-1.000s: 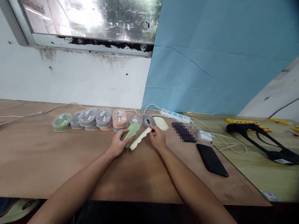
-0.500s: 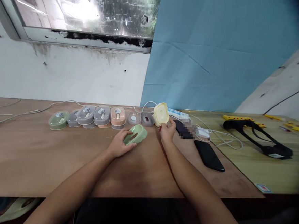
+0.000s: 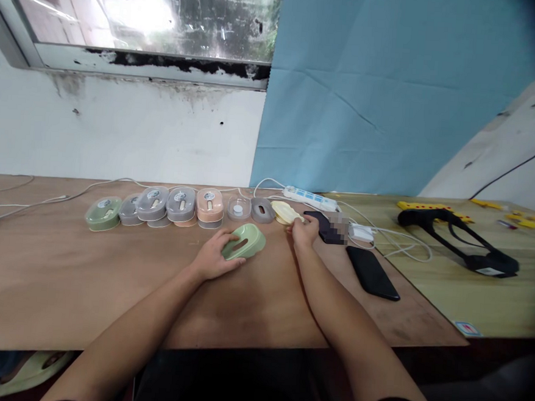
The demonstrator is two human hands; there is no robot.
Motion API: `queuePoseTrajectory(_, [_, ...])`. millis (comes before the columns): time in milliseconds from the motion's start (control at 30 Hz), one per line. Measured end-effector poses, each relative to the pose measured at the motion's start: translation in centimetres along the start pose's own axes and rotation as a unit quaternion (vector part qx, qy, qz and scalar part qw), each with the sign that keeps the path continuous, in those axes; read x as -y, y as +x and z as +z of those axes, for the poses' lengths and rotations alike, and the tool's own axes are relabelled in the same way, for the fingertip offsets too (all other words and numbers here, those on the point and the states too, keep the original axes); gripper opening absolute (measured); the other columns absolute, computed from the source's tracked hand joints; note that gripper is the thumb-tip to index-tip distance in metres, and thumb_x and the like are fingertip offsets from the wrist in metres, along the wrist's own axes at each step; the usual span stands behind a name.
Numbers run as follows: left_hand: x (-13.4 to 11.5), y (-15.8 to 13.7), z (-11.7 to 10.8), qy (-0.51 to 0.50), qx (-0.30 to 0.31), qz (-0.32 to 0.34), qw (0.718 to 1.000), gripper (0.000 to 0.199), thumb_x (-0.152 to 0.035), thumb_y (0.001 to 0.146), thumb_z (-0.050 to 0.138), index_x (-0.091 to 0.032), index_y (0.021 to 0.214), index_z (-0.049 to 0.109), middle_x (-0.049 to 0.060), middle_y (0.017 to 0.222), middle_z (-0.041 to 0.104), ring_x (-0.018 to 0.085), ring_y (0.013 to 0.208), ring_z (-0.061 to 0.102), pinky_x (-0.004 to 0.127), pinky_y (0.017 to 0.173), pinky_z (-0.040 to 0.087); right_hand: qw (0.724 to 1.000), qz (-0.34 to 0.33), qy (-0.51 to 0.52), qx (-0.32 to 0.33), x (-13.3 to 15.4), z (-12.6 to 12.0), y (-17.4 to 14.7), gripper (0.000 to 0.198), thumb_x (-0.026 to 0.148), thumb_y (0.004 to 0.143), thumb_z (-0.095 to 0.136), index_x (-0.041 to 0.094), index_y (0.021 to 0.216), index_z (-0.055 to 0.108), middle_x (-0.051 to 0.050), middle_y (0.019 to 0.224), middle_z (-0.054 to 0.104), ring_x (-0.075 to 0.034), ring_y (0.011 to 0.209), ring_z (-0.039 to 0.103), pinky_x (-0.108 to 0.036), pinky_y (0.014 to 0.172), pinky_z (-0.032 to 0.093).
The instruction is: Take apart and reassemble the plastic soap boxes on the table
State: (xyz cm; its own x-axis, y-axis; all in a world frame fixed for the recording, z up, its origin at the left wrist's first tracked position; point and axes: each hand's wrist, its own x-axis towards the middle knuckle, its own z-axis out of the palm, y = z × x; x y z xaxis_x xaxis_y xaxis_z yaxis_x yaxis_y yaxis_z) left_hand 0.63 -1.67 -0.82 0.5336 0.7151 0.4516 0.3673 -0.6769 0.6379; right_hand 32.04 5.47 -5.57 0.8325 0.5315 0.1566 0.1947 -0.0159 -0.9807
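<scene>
My left hand (image 3: 213, 255) is closed around the near left side of a green plastic cover (image 3: 252, 241) with an oval slot, tilted just over the table. To the right, my right hand (image 3: 306, 230) pinches the near right edge of a pale yellow shallow plastic piece (image 3: 284, 212), which lies low and almost flat by the table top. Left of the yellow piece sit a grey cover (image 3: 266, 214) with a slot and a clear lid (image 3: 240, 204). Its underside is hidden.
A row of grey, peach and green lidded boxes (image 3: 181, 200), partly stacked, stands to the left. On the right are a black phone (image 3: 372, 274), a dark flat item (image 3: 323, 227), a white charger (image 3: 361, 233), a power strip (image 3: 311, 197) and a black strap-like frame (image 3: 466, 245).
My right hand has lowered the yellow piece from tilted up to nearly flat, uncovering the power strip behind. My left hand keeps the green cover almost in place. The view has shifted slightly.
</scene>
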Motion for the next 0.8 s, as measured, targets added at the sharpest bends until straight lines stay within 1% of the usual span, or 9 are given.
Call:
queuePoseTrajectory(100, [0.1,0.0,0.1,0.0,-0.002,0.001,1.0,0.055,-0.048,0.07,0.07,-0.022,0.117,0.058,0.009,0.127,0.052,0.028,0.117,0.052,0.042,0.101,0.041,0.997,-0.049,-0.037,0.036,0.1,0.1,-0.4,0.047,0.028,0.067,0.052,0.011,0.11,0.054,-0.001,0.063,0.061,-0.017,0.046,0.057,-0.03,0.051,0.047])
queuePoseTrajectory(167, [0.1,0.0,0.1,0.0,-0.003,0.003,1.0,0.055,-0.049,0.07,0.07,-0.021,0.116,0.058,0.01,0.127,0.052,0.028,0.117,0.052,0.041,0.101,0.041,0.992,-0.089,-0.075,0.055,0.4,-0.1,-0.7,0.035,0.03,0.069,0.05,0.012,0.098,0.06,-0.002,0.062,0.061,-0.018,0.052,0.058,-0.031,0.058,0.048])
queuePoseTrajectory(267, [0.1,0.0,0.0,0.002,-0.002,0.007,1.0,0.055,-0.049,0.071,0.069,-0.021,0.117,0.058,0.01,0.127,0.052,0.027,0.117,0.052,0.041,0.101,0.041,0.976,-0.161,-0.139,0.041,1.1,-0.6,-0.7,0.025,0.031,0.071,0.049,0.015,0.085,0.064,-0.005,0.071,0.064,-0.02,0.067,0.059,-0.033,0.071,0.046])
queuePoseTrajectory(400, [0.0,0.0,0.0,0.004,-0.001,0.003,1.0,0.054,-0.048,0.071,0.069,-0.021,0.117,0.057,0.01,0.127,0.052,0.027,0.117,0.052,0.041,0.101,0.041,0.948,-0.234,-0.215,-0.001,1.7,-1.7,0.0,0.028,0.025,0.071,0.047,0.014,0.089,0.065,-0.011,0.09,0.066,-0.024,0.086,0.056,-0.038,0.086,0.04])
queuePoseTrajectory(433, [0.0,0.0,0.0,0.003,0.0,0.0,1.0,0.054,-0.048,0.071,0.069,-0.022,0.117,0.057,0.01,0.127,0.051,0.028,0.117,0.052,0.042,0.101,0.041,0.942,-0.239,-0.234,-0.004,1.6,-2.0,0.3,0.029,0.024,0.071,0.047,0.014,0.091,0.066,-0.012,0.093,0.065,-0.025,0.091,0.055,-0.039,0.089,0.039])
queuePoseTrajectory(500, [0.0,0.0,0.1,0.0,0.002,-0.005,1.0,0.054,-0.048,0.07,0.07,-0.022,0.117,0.058,0.01,0.128,0.051,0.028,0.117,0.051,0.043,0.101,0.04,0.937,-0.224,-0.269,0.01,1.3,-2.3,0.7,0.033,0.024,0.07,0.05,0.014,0.096,0.066,-0.013,0.099,0.064,-0.027,0.097,0.053,-0.04,0.092,0.037])
queuePoseTrajectory(633, [0.1,0.0,0.0,-0.001,0.006,-0.003,1.0,0.055,-0.048,0.07,0.07,-0.023,0.117,0.058,0.01,0.128,0.051,0.029,0.118,0.051,0.043,0.102,0.04,0.934,-0.178,-0.302,0.065,0.5,-2.2,0.9,0.044,0.026,0.072,0.05,0.015,0.113,0.063,-0.014,0.105,0.063,-0.028,0.098,0.054,-0.04,0.091,0.039])
queuePoseTrajectory(700, [0.1,0.0,0.0,0.001,0.007,-0.002,1.0,0.055,-0.049,0.071,0.069,-0.023,0.117,0.057,0.01,0.128,0.051,0.028,0.118,0.052,0.043,0.102,0.041,0.932,-0.186,-0.301,0.078,0.3,-2.1,0.8,0.045,0.029,0.075,0.05,0.016,0.117,0.062,-0.013,0.106,0.063,-0.027,0.097,0.055,-0.04,0.09,0.04])
queuePoseTrajectory(800, [0.1,0.0,0.0,0.003,0.007,-0.004,1.0,0.054,-0.049,0.071,0.069,-0.023,0.117,0.057,0.01,0.128,0.051,0.028,0.118,0.051,0.042,0.102,0.041,0.927,-0.206,-0.3,0.086,0.3,-1.9,0.7,0.042,0.032,0.076,0.051,0.016,0.113,0.065,-0.013,0.105,0.063,-0.026,0.095,0.056,-0.039,0.089,0.041])
